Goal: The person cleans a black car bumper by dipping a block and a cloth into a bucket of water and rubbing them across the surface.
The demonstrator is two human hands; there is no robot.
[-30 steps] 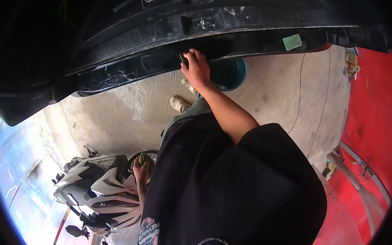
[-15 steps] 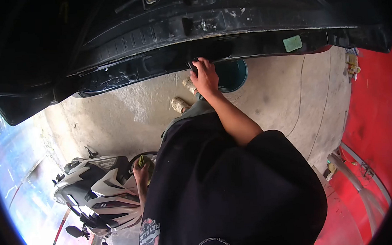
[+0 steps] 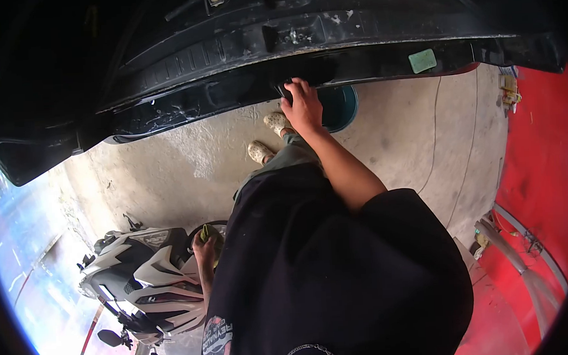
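My right hand is closed round a small black object, which is mostly hidden by the fingers. It presses against the lower edge of a glossy black vehicle bumper. Pale smears and wet-looking streaks mark the bumper's left part. Down at my side, my left hand is wrapped round a crumpled yellow-green cloth. A pale green rectangular pad lies on the bumper, to the right of my right hand.
Below the bumper, a dark teal bucket stands on the concrete floor. A white and black motorcycle is parked at the left. Thin cords cross the floor toward a red wall on the right.
My right hand has shifted slightly to the right along the bumper's edge with the black object. My left hand keeps the cloth and has barely moved.
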